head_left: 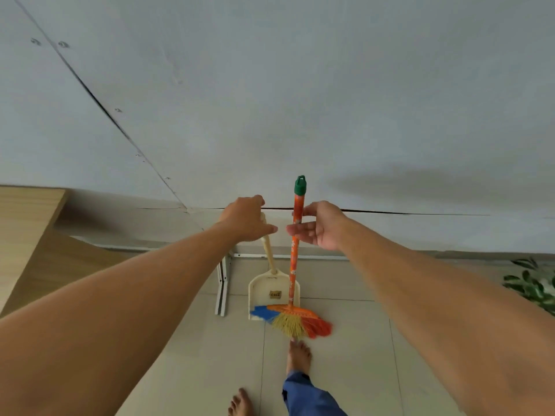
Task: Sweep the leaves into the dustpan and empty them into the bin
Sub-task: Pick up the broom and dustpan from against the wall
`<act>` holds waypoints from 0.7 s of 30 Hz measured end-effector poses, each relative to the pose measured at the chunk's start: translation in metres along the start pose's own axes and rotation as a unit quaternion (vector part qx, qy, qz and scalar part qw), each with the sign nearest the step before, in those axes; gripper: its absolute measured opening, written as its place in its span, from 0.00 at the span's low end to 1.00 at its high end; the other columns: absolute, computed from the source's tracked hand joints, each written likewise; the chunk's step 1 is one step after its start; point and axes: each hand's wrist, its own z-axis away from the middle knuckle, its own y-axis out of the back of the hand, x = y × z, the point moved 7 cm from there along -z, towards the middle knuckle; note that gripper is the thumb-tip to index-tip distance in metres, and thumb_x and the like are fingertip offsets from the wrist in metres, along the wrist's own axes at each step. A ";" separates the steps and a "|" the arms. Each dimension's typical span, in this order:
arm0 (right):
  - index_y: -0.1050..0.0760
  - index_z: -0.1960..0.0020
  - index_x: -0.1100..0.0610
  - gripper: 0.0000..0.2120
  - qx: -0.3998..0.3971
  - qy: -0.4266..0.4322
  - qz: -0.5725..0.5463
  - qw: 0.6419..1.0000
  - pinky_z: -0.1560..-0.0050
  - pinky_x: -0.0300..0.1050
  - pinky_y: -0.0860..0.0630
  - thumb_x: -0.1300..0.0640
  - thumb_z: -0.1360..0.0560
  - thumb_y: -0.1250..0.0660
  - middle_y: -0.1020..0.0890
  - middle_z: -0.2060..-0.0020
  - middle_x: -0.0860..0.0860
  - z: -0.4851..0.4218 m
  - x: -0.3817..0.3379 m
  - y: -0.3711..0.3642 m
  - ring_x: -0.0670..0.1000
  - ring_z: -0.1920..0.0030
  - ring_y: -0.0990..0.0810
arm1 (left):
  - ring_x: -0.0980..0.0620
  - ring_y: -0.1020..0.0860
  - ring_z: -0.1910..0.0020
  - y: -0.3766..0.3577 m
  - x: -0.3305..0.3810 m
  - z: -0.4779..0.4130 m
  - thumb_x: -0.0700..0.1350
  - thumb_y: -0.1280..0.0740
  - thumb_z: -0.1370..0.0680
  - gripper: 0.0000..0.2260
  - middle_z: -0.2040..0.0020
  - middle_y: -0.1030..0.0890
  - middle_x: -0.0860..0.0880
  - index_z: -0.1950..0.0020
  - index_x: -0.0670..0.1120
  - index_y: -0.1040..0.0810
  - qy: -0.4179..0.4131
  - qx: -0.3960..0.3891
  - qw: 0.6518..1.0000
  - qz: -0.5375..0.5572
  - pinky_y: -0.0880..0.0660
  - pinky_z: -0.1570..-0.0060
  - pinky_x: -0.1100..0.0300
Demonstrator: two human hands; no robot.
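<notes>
A cream dustpan (271, 291) with a long handle leans upright against the pale wall. Beside it stands a broom with an orange handle (293, 265), a green cap and blue, yellow and orange bristles (295, 322). My left hand (247, 220) is at the top of the dustpan handle, which shows in the gap between its fingers and thumb. My right hand (321, 226) is at the broom handle with its fingers spread across it and not wrapped round it. No loose leaves or bin are in view.
A wooden board (33, 235) leans at the left. White metal rails (222, 291) lie on the tiled floor left of the dustpan. A green leafy plant (533, 285) shows at the right edge. My bare feet (298, 357) stand just behind the broom.
</notes>
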 end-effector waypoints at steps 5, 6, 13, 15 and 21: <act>0.24 0.51 0.60 0.14 0.016 -0.081 0.064 0.995 0.74 0.40 0.20 0.48 0.23 0.31 0.16 0.57 0.61 0.008 0.024 0.006 0.55 0.65 0.16 | 0.46 0.22 0.46 0.002 0.027 -0.012 0.60 0.34 0.22 0.22 0.43 0.20 0.47 0.38 0.44 0.24 -0.004 -0.098 0.984 -0.150 0.25 0.50 0.54; 0.24 0.51 0.61 0.11 0.025 -0.093 0.069 0.993 0.76 0.39 0.21 0.53 0.24 0.31 0.16 0.56 0.62 0.010 0.026 0.005 0.54 0.67 0.16 | 0.47 0.22 0.51 0.001 0.032 -0.013 0.56 0.35 0.21 0.16 0.48 0.20 0.47 0.43 0.44 0.24 -0.002 -0.117 0.978 -0.175 0.25 0.54 0.56; 0.26 0.51 0.67 0.07 0.018 -0.129 0.092 0.987 0.69 0.39 0.20 0.64 0.26 0.34 0.21 0.49 0.67 0.016 0.040 -0.003 0.58 0.63 0.15 | 0.52 0.25 0.65 -0.030 0.053 -0.008 0.44 0.43 0.16 0.14 0.51 0.23 0.48 0.34 0.43 0.25 0.009 -0.242 0.906 -0.346 0.27 0.62 0.59; 0.26 0.52 0.67 0.06 0.023 -0.127 0.090 0.988 0.65 0.39 0.19 0.64 0.27 0.34 0.20 0.49 0.67 0.017 0.044 0.000 0.58 0.61 0.15 | 0.50 0.22 0.54 -0.044 0.055 -0.006 0.48 0.40 0.16 0.16 0.46 0.22 0.47 0.31 0.43 0.26 0.004 -0.288 0.867 -0.406 0.26 0.54 0.58; 0.26 0.54 0.67 0.05 0.052 -0.094 0.079 0.991 0.60 0.41 0.19 0.65 0.27 0.33 0.20 0.49 0.67 0.033 0.060 0.012 0.58 0.57 0.13 | 0.52 0.26 0.64 -0.065 0.032 0.014 0.46 0.41 0.15 0.15 0.58 0.25 0.49 0.32 0.41 0.26 0.031 -0.326 0.870 -0.368 0.27 0.61 0.62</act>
